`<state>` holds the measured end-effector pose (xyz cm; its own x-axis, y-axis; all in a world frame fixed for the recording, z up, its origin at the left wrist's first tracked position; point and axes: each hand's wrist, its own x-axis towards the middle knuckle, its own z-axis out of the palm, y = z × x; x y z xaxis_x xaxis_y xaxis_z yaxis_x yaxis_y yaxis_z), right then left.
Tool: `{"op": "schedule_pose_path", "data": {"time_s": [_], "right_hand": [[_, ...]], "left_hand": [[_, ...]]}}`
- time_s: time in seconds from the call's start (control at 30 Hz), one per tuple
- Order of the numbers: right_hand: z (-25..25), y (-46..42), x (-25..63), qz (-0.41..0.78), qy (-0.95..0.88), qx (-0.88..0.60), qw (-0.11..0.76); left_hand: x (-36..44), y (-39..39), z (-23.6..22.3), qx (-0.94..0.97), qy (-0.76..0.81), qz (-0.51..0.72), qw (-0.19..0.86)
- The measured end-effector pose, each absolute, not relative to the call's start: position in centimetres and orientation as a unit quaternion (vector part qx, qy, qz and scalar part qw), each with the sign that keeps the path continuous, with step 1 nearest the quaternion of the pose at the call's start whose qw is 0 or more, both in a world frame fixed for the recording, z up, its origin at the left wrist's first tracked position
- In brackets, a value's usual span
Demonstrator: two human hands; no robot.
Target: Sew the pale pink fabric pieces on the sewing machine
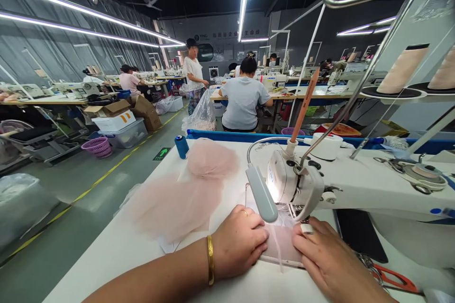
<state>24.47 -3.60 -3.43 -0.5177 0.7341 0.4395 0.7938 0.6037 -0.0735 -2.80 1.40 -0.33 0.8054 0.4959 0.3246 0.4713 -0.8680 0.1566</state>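
On the white sewing table, my left hand rests with fingers curled and pressed down on a small piece of pink tulle just before the needle of the white sewing machine. My right hand lies flat on the right side of the same piece, fingers stretched toward the presser foot. A gold bangle is on my left wrist. A grey lamp head hangs over the work.
A heap of pink tulle lies left of my hands, with a blue thread spool behind it. Orange-handled scissors sit at the right. Thread cones stand upper right. A seated person and other workers are beyond.
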Motion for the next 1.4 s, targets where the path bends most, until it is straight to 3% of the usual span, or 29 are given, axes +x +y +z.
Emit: {"op": "schedule_pose_path", "data": {"time_s": [0.27, 0.7, 0.97, 1.2, 1.4], "right_hand": [[-2.0, -4.0, 23.8, -0.084, -0.910, -0.338, 0.225], [-2.3, -4.0, 23.2, -0.035, -0.895, -0.379, 0.233], [-3.1, -3.7, 22.7, -0.057, -0.892, -0.362, 0.266], [-4.3, -3.4, 21.9, 0.130, -0.806, -0.471, 0.336], [-5.1, -3.3, 21.6, 0.185, -0.762, -0.488, 0.383]], "left_hand": [[-2.4, 0.6, -0.7, 0.954, 0.226, 0.197, 0.025], [-2.4, 1.4, -1.3, 0.950, 0.229, 0.212, 0.025], [-2.5, 1.4, -0.6, 0.937, 0.284, 0.173, 0.110], [-1.2, 1.0, -1.2, 0.905, 0.334, 0.214, 0.153], [0.0, 0.6, -1.1, 0.878, 0.335, 0.325, 0.105]]}}
